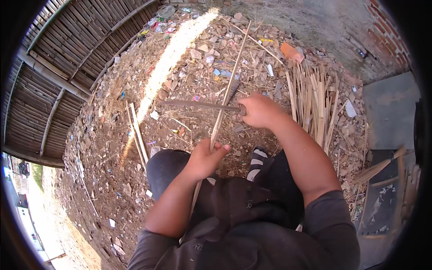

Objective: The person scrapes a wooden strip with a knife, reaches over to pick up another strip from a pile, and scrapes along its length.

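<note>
A long pale strip of split bamboo or wood slants from the top middle down past my lap. My left hand is closed around its lower part, thumb out to the right. My right hand grips the handle of a dark, slightly curved blade. The blade lies across the strip above my left hand, its tip pointing left. A dark ridged object, partly hidden, shows on the ground behind the strip.
A bundle of split strips lies on the rubble to the right, near an orange brick. Two strips lie left of my knee. A bamboo fence stands left, a grey board right, with a broom below it.
</note>
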Motion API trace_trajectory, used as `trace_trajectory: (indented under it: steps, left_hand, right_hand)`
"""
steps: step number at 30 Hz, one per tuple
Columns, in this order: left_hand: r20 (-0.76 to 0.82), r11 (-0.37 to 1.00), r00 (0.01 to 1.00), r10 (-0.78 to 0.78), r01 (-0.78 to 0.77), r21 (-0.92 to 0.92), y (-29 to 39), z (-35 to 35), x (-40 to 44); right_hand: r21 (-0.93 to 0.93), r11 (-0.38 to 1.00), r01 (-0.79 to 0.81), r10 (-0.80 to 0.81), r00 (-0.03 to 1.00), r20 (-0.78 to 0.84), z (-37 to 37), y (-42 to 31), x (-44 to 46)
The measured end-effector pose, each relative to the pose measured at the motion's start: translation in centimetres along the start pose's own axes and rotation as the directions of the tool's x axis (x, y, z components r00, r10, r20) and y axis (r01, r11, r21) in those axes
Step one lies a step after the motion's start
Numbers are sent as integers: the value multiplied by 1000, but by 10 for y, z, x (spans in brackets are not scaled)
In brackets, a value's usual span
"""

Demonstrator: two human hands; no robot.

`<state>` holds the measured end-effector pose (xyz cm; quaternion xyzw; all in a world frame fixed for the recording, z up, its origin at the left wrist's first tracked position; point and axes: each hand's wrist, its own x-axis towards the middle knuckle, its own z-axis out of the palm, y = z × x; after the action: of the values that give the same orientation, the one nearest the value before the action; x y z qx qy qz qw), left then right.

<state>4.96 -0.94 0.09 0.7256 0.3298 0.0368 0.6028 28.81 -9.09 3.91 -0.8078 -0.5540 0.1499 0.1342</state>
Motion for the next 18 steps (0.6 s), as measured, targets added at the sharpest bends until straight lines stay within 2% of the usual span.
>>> trace_trajectory:
  steps: [1,4,5,8,9,12,13,16,17,18]
  left_hand:
    - [-16,1000,1000,5,-5,11,0,1,0]
    - [-47,984,998,39,-31,175,4,0,-7]
    - [-56,987,998,31,-22,156,1,1,-7]
    - [-77,991,997,8,3,132,-2,-1,-6]
    - [-78,990,997,-1,12,143,4,-3,-7]
    - [-72,979,997,31,-15,204,5,-1,-7]
    - [-71,974,996,45,-28,225,2,2,-9]
    - [-78,948,996,38,-11,318,4,3,-2]
    - [-87,968,996,28,-6,253,4,2,-2]
    - [-91,982,996,16,2,189,3,1,-3]
  right_hand:
    - [-72,997,15,-11,999,45,-2,-8,-3]
    - [66,997,28,-30,999,30,14,11,12]
    - [148,985,-83,92,994,-56,24,23,20]
    - [104,994,-26,36,995,-96,26,26,24]
    - [90,994,60,-41,979,-201,35,22,20]
    - [-93,994,64,-64,998,10,12,-15,4]
    - [36,998,47,-47,999,3,12,-5,8]
    - [93,995,-40,43,999,-32,28,12,23]
    - [76,997,14,-3,990,-143,36,13,20]
    - [25,999,29,-26,993,-115,32,4,15]
